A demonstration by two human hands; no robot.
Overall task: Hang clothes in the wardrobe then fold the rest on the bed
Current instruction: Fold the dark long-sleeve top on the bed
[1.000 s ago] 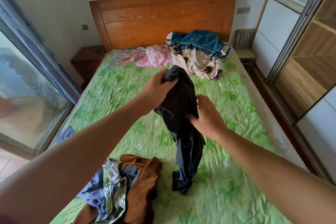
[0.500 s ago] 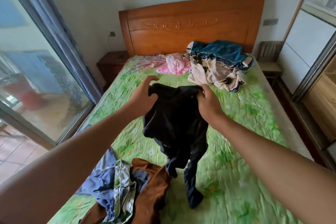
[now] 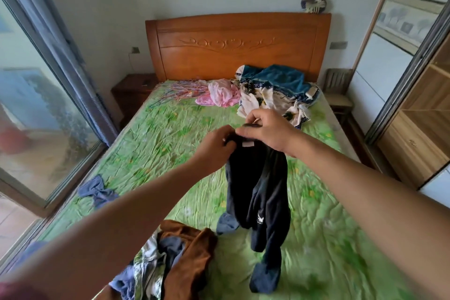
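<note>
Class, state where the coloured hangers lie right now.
In the head view, the coloured hangers lie on the bed, far left near the headboard, beside the pink garment.

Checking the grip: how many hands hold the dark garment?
2. The left hand grips the top edge of the garment; the right hand pinches that edge right beside it. No other hand shows.

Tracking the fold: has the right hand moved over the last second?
Yes: the right hand moved forward toward the crumpled quilt by the headboard.

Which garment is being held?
The dark trousers, gripped at the waistband by left hand and right hand; the pink garment and brown garment lie on the bed.
</note>
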